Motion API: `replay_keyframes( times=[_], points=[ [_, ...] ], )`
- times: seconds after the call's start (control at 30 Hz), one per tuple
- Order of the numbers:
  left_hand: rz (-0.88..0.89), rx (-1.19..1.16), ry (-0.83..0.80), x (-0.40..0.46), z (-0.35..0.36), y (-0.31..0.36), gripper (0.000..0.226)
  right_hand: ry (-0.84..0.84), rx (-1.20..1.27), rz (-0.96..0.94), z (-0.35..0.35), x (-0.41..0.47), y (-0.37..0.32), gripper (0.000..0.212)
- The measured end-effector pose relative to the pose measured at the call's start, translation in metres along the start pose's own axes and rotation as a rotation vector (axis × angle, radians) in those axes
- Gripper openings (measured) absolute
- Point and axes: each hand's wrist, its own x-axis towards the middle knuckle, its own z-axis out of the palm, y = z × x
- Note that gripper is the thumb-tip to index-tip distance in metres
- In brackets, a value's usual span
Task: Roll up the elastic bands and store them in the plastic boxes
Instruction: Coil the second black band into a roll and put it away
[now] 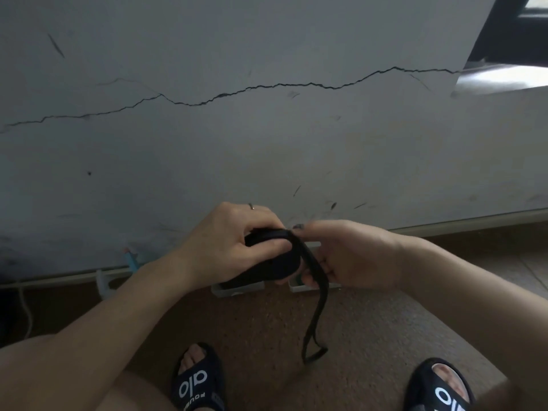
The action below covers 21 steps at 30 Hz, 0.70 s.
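A black elastic band (pixel 274 262) is partly wound into a thick roll, held in mid-air in front of the wall. My left hand (pixel 234 244) grips the roll, thumb pressed across its top. My right hand (pixel 347 253) pinches the loose strap where it leaves the roll. The free tail (pixel 317 324) hangs down and ends in a small loop above the floor. Two clear plastic boxes stand on the floor beneath my hands, one at the left (pixel 237 289) and one at the right (pixel 299 287); both are mostly hidden.
A cracked grey wall (pixel 267 129) rises right behind the boxes. The floor is brown carpet (pixel 267 336). My feet in black sandals (pixel 197 381) (pixel 441 387) rest at the bottom. A white cable (pixel 26 310) runs along the left baseboard.
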Motion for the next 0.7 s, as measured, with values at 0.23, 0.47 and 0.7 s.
replay_keyframes(
  times=[0.23,0.47,0.7],
  points=[
    [-0.015,0.09,-0.086,-0.003,0.002,-0.003,0.034,0.224,-0.192,-0.046,0.003,0.009,0.006,0.046],
    [-0.008,0.035,-0.06,0.0,0.002,-0.001,0.025,0.167,-0.17,-0.059,0.003,0.009,0.009,0.071],
    [-0.044,-0.001,-0.069,0.0,0.001,-0.001,0.025,0.086,-0.108,-0.056,0.0,0.013,0.011,0.08]
  ],
)
